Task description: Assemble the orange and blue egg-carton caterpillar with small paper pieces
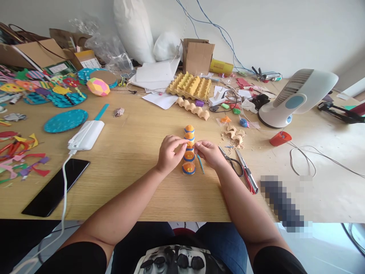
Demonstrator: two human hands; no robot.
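A strip of egg-carton cups (189, 168), painted orange with blue edges, lies lengthwise in front of me. Small yellow faces show on the nearer cups. My left hand (170, 153) is at the strip's left side, thumb and forefinger pinched over the middle cup. From the right, my right hand (208, 153) pinches its fingertips close to the same cup. Whatever sits in either pinch is too small to make out. A thin blue stick-like tool (201, 164) lies just right of the strip. Beyond my right hand are black-handled scissors (235, 165) and a red utility knife (247, 173).
A yellow egg tray (190, 86), a bare carton strip (192, 109) and carton scraps (235, 135) lie farther back. On the left are a white power bank (86, 135), a phone (57, 187) and paper scraps (25, 156). A fan (296, 98) and orange cup (280, 139) stand right.
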